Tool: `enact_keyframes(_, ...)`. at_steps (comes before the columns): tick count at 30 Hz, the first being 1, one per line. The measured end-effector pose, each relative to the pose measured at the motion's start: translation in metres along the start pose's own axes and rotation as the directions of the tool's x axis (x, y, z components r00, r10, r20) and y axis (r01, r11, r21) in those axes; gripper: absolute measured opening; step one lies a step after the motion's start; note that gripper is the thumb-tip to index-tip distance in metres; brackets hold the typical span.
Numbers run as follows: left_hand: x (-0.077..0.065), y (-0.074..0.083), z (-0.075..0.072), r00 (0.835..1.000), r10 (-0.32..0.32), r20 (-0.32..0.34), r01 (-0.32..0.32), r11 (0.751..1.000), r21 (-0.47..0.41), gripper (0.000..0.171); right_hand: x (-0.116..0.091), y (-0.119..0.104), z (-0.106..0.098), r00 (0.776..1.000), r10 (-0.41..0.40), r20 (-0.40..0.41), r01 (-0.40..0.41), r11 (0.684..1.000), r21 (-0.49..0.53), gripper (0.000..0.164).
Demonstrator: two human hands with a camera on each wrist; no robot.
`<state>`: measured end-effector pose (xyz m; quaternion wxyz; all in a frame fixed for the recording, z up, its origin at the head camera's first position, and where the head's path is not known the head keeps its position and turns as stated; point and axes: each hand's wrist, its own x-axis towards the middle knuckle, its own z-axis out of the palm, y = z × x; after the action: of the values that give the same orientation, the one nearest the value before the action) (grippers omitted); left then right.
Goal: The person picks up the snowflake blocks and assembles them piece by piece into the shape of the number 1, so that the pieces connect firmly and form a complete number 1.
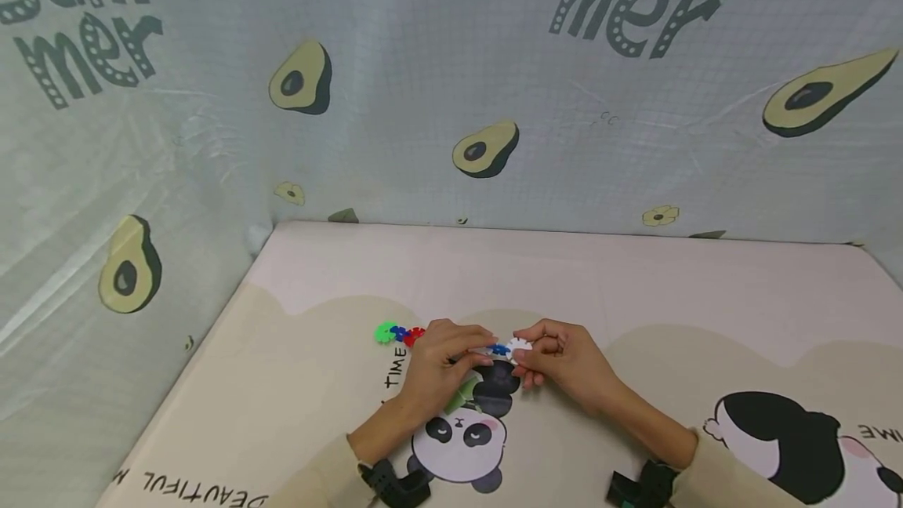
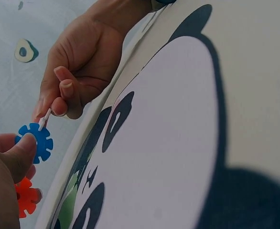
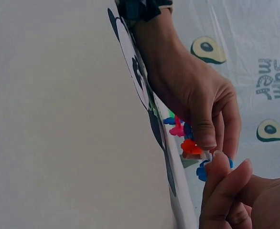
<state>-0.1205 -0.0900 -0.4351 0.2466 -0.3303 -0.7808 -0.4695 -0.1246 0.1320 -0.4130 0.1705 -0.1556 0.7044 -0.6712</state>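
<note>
A chain of notched plastic snowflake discs runs behind and through my left hand (image 1: 451, 355). At its far left end are a green disc (image 1: 386, 332) and a red disc (image 1: 413, 336). In the left wrist view, my left thumb and fingers pinch a blue disc (image 2: 45, 144), with an orange-red disc (image 2: 29, 196) just below. My right hand (image 1: 567, 359) pinches a white disc (image 1: 520, 346) by its edge. That white disc appears edge-on in the left wrist view, meeting the blue disc's notched rim. Fingers partly hide the middle of the chain.
Both hands work above a table cover (image 1: 317, 390) printed with a panda (image 1: 462, 445) and lettering. A second printed figure (image 1: 783, 445) lies at the right. Behind the table's far edge hangs a pale curtain (image 1: 395, 85) with avocado prints.
</note>
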Motion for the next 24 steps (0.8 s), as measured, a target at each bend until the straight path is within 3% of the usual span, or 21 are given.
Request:
enact_keyframes(14,-0.0023,0.0029,-0.0006,1.000,-0.022,-0.007,0.022,0.999,0.025,0.027,0.0026,0.0025,0.0048,1.000,-0.016,-0.003,0.016,0.999,0.042,0.036)
enact_keyframes(24,0.0003,0.0070,-0.0018,0.992,-0.095,0.078,0.086,0.990,0.112,0.036,0.0026,0.0036,0.0020,0.999,0.002,-0.043,-0.002,1.000,0.014,0.039)
